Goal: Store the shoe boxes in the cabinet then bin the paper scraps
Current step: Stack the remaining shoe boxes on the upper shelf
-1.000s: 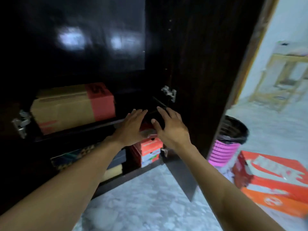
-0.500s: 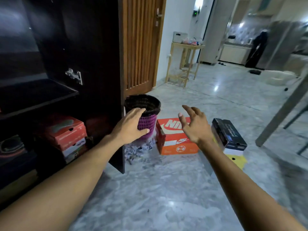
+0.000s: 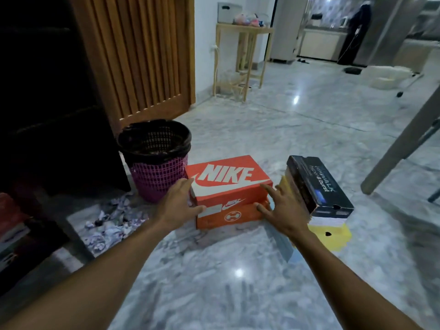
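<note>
Down on the marble floor [image 3: 238, 294], both hands are closing in on the orange Nike shoe box [image 3: 228, 186] from either side. The left hand [image 3: 176, 206] is lying flat against the box's left end, fingers straight and thumb stretching across the front face. The right hand [image 3: 283, 210] is spreading its fingers wide at the front right corner, with the thumb touching the lower front edge; neither hand is curling round anything. Whether the brighter orange lower part is the same box or a second one underneath, I cannot tell. Just outside the right hand, a black shoe box [image 3: 319, 184] is sitting tilted on top of a white box, and that is resting on a yellow box [image 3: 333, 234]. Just beyond the left hand, a pink basket bin [image 3: 157, 184] with a black liner is standing almost against the orange box. Crumpled paper scraps [image 3: 112, 225] are lying in a heap outside the left wrist, at the foot of the bin. Further out on that side, the dark cabinet [image 3: 47, 115] is standing open, with stored boxes [image 3: 9, 217] showing dimly on a low shelf. Well beyond both hands, a slatted wooden door [image 3: 142, 55] and a small wooden table [image 3: 242, 55] are standing by the wall.
</note>
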